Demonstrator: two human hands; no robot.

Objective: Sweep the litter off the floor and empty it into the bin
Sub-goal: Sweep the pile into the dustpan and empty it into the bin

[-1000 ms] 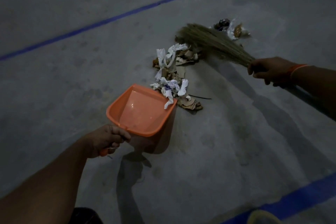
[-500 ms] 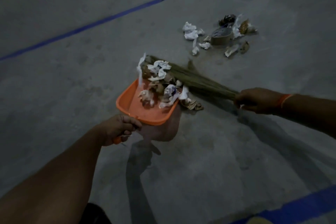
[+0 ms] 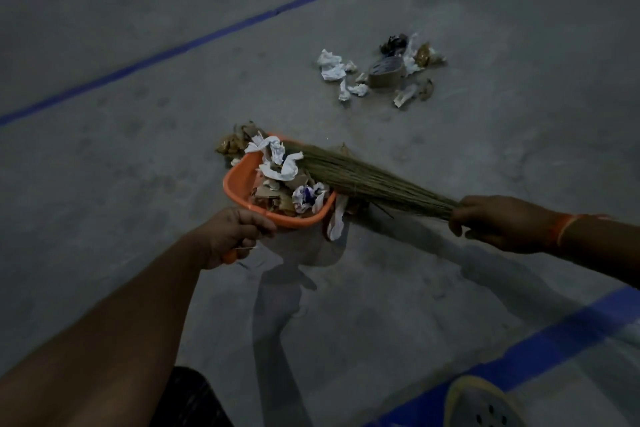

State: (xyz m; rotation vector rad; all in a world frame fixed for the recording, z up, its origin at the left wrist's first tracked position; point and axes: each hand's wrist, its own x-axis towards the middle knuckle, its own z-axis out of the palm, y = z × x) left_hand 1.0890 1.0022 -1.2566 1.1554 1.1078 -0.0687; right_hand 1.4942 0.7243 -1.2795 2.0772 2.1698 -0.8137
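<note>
On grey concrete floor, head view: left hand curled round handle of orange dustpan — pan packed with crumpled white paper and cardboard scraps, some spilling over far rim and right edge. Right hand grips bundled end of grass broom, bristles lying across pan's mouth, touching paper. Second litter heap well apart, farther out on floor — white tissues, tape roll, wrappers. Blue floor line beyond; sandal at bottom edge.
</note>
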